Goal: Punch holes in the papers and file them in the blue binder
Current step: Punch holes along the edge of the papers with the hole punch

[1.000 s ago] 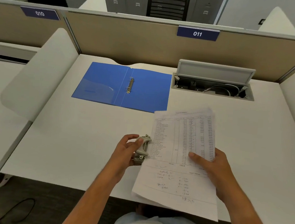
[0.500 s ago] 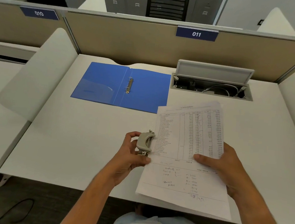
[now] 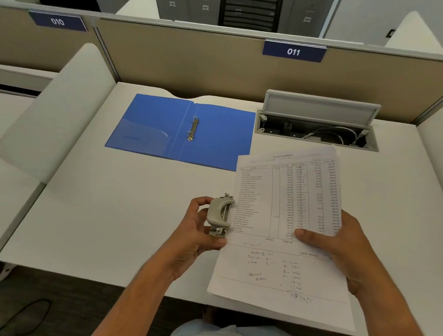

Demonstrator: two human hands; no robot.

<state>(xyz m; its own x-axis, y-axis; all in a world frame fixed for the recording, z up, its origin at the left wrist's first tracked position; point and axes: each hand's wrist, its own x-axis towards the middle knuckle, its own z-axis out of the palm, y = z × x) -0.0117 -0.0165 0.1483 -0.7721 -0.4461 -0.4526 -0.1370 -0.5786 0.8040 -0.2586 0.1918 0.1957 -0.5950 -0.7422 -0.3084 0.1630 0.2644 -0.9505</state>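
Papers: the stack (image 3: 284, 226) is held above the desk's (image 3: 105, 211) near edge; my right hand (image 3: 341, 246) pinches its right side, thumb on top.
Punch: my left hand (image 3: 196, 232) grips the grey hole punch (image 3: 219, 215) at the stack's left edge; whether the sheets are in its slot, I cannot tell.
Risk: the unsupported sheets could skew, leaving crooked holes.
Binder: the blue binder (image 3: 160, 128) lies open, far left; whether its rings (image 3: 193, 128) are open is unclear.
Nearby: an open cable hatch (image 3: 316, 133) sits just beside the binder.

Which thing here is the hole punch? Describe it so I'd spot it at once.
On the white desk, near its front edge, the left hand grips a grey hole punch at the left edge of the papers. Unlike the flat blue binder farther back, it is small and humped.
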